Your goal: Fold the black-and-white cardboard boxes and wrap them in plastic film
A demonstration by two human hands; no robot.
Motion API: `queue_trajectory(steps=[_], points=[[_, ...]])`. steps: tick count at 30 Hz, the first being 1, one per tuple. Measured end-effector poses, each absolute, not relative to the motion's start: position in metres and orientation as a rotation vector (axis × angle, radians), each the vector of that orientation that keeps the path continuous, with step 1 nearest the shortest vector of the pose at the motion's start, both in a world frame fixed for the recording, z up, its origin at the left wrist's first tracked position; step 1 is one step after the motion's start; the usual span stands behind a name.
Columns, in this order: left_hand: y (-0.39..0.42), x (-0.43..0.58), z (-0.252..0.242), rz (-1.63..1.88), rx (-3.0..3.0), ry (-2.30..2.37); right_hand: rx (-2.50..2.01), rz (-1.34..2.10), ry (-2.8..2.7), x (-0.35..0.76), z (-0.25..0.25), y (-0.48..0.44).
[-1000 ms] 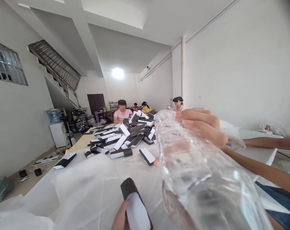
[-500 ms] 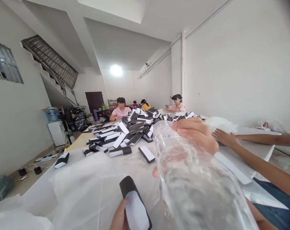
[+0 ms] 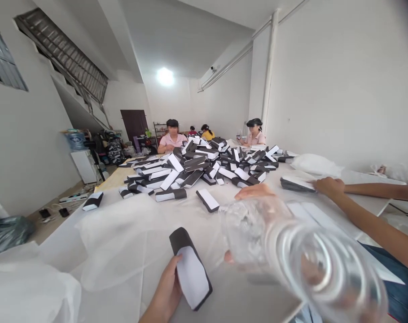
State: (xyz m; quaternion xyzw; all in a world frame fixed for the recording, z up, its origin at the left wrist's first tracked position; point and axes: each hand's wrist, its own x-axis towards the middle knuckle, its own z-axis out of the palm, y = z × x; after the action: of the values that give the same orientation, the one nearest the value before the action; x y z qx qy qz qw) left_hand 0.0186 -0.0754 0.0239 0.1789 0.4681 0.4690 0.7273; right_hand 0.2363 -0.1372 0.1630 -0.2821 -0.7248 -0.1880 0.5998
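My left hand [image 3: 166, 285] is closed around a slim black-and-white box-like piece [image 3: 193, 273], thumb on its white face, just above the white sheet. On the right, my right hand [image 3: 257, 192] grips a clear plastic bottle [image 3: 246, 235], which lies tilted with one ringed end close to the camera and blurred. Most of that hand shows only through the clear plastic. A single black-and-white piece [image 3: 208, 200] lies on the table between my hands and a big heap of similar pieces [image 3: 193, 168].
At right, a co-worker's hand [image 3: 330, 186] touches a dark, white-topped piece [image 3: 298, 184]. Crumpled translucent sheeting [image 3: 112, 242] covers the table's left front. A white bag [image 3: 316, 165] lies at back right. Several people sit beyond the heap.
The bottle has swung down and its near end has tipped toward the lower right, with my right hand still on it. The co-worker's hand, flat before, is now closed at a dark piece.
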Motion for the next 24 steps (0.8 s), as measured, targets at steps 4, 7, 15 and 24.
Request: queue_trajectory(steps=[4, 7, 15, 24], points=[[-0.074, 0.018, 0.018, 1.014, 0.458, 1.111, -0.594, -0.261, -1.598, 0.233, 0.151, -0.134], [-0.080, 0.017, 0.022, 1.036, 0.518, 1.113, -0.620, -0.073, -1.624, 0.232, 0.144, -0.132], [-0.084, 0.017, 0.030, 1.022, 0.449, 0.930, -0.736, 0.220, -1.622, 0.230, 0.132, -0.128], [-0.085, 0.020, 0.030, 1.087, 0.287, 0.944, -0.910, 0.336, -1.608, 0.219, 0.127, -0.131]])
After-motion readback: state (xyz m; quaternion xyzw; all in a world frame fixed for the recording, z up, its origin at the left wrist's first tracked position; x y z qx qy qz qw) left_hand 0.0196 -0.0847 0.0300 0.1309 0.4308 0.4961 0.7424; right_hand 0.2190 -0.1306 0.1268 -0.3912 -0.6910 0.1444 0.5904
